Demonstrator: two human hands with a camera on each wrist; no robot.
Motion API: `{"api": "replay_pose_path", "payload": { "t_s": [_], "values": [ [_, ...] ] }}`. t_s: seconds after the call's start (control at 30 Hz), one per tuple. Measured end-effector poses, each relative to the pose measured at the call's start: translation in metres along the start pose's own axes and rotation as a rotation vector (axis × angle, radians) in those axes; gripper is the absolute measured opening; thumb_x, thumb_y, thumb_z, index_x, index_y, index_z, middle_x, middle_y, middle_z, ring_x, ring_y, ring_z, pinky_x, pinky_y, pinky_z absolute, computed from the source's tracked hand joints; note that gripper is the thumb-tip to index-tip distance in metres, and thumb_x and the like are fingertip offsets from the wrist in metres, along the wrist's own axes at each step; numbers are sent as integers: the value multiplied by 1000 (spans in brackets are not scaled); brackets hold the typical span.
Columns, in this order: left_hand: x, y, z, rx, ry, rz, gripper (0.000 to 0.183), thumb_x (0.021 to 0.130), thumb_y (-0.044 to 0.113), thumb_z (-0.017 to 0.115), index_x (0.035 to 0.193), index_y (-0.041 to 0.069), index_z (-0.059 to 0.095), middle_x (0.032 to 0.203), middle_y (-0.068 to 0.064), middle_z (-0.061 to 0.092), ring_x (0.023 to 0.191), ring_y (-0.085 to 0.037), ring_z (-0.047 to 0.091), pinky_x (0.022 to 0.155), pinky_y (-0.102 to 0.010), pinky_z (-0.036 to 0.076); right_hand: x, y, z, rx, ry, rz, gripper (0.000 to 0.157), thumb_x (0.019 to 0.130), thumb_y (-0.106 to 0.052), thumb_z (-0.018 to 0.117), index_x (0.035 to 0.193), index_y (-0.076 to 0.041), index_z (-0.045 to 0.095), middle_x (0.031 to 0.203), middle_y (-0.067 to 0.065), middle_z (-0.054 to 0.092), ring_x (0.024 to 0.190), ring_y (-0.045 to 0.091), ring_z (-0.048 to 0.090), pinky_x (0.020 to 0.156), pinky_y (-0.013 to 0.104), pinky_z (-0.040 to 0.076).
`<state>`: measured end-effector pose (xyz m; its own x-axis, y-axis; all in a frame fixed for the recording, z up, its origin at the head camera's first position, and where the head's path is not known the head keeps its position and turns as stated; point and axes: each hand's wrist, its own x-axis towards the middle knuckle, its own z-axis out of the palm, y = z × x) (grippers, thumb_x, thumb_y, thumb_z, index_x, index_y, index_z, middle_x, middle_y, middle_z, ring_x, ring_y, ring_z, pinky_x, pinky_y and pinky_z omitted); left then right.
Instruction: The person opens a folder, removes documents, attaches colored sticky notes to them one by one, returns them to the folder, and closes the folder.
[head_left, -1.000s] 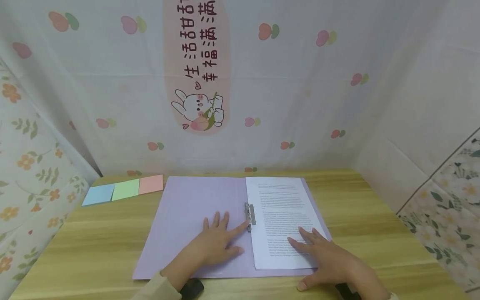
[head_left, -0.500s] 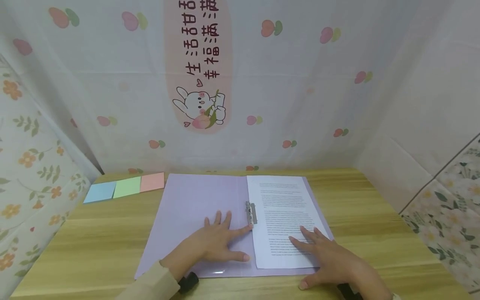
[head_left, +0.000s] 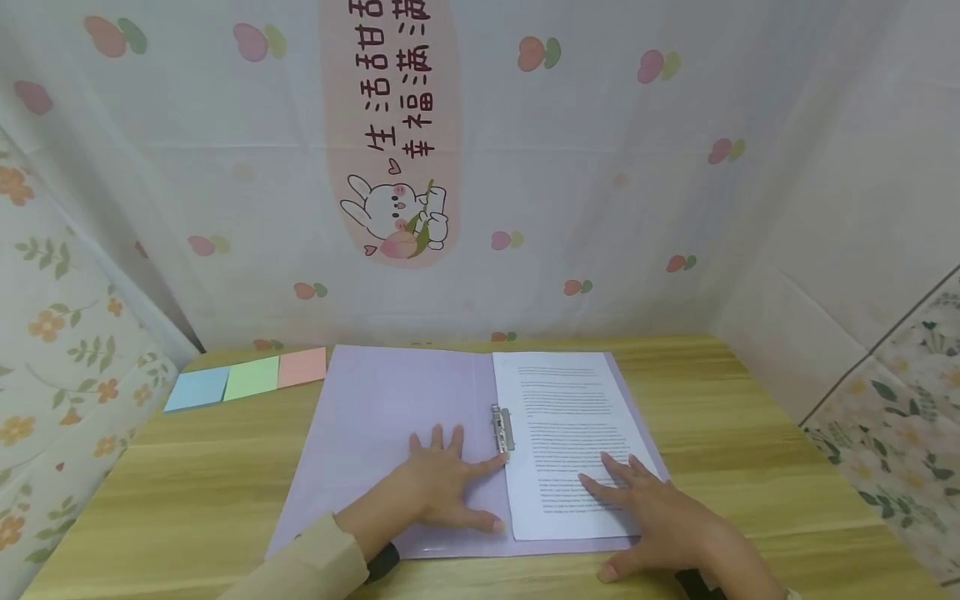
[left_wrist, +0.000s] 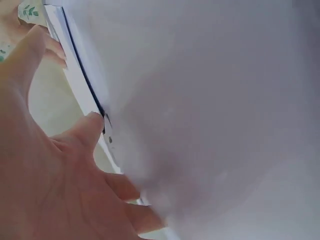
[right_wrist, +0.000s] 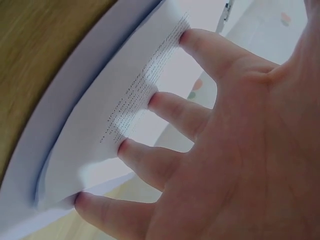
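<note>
A lilac folder [head_left: 397,387] lies spread out on the wooden table. On its right half rests a stack of printed paper [head_left: 566,492], with a metal lever clip [head_left: 502,427] at the stack's left edge. My left hand [head_left: 444,485] is spread over the left cover, its index fingertip touching the lower end of the clip. The fingers of my right hand [head_left: 660,521] are splayed, with fingertips pressing on the lower part of the sheets [right_wrist: 90,120]; the thumb is beyond the folder's front edge. My left palm [left_wrist: 60,180] covers much of the left wrist view.
Blue [head_left: 197,389], green [head_left: 251,379] and pink [head_left: 302,367] sticky note pads sit in a row at the table's back left. A patterned white curtain [head_left: 615,208] hangs behind the table, with more patterned cloth at both sides.
My left hand has shifted a little right; its index fingertip has gone from the clip's middle to its lower end, and the thumb has stretched out. My right hand stays nearly still.
</note>
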<state>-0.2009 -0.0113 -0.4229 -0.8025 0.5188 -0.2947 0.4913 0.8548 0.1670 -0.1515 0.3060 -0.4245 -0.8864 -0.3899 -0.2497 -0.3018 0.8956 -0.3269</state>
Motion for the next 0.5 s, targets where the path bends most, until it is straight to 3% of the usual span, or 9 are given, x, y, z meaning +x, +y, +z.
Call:
{"api": "replay_pose_path", "payload": {
  "t_s": [0.13,0.27,0.4,0.5],
  "values": [
    [0,-2,-10,4,-37,2,84,80,87,50,153,55,28,161,-27,32,147,-56,29,112,-77,24,-1,-1,-1,8,-4,16,106,58,-74,82,150,-31,50,163,22,34,144,65,24,101,85,26],
    [-1,-8,-24,-45,-39,22,90,81,87,48,157,52,17,158,-18,43,144,-52,38,115,-69,32,-2,-2,-1,15,-8,23,105,59,-70,84,150,-31,49,163,21,33,144,64,23,102,84,26],
    [2,-12,-27,-60,27,59,93,87,83,45,162,43,7,153,-14,52,137,-43,53,113,-56,42,-2,-2,-2,0,-6,5,105,60,-68,84,151,-29,49,163,23,33,143,65,24,101,84,28],
    [10,-10,-26,-25,98,49,94,91,80,42,164,34,4,148,-17,56,125,-36,64,105,-49,51,-2,-2,-2,0,-7,-12,106,60,-70,83,151,-29,49,162,23,34,143,65,25,101,84,28]
  ]
}}
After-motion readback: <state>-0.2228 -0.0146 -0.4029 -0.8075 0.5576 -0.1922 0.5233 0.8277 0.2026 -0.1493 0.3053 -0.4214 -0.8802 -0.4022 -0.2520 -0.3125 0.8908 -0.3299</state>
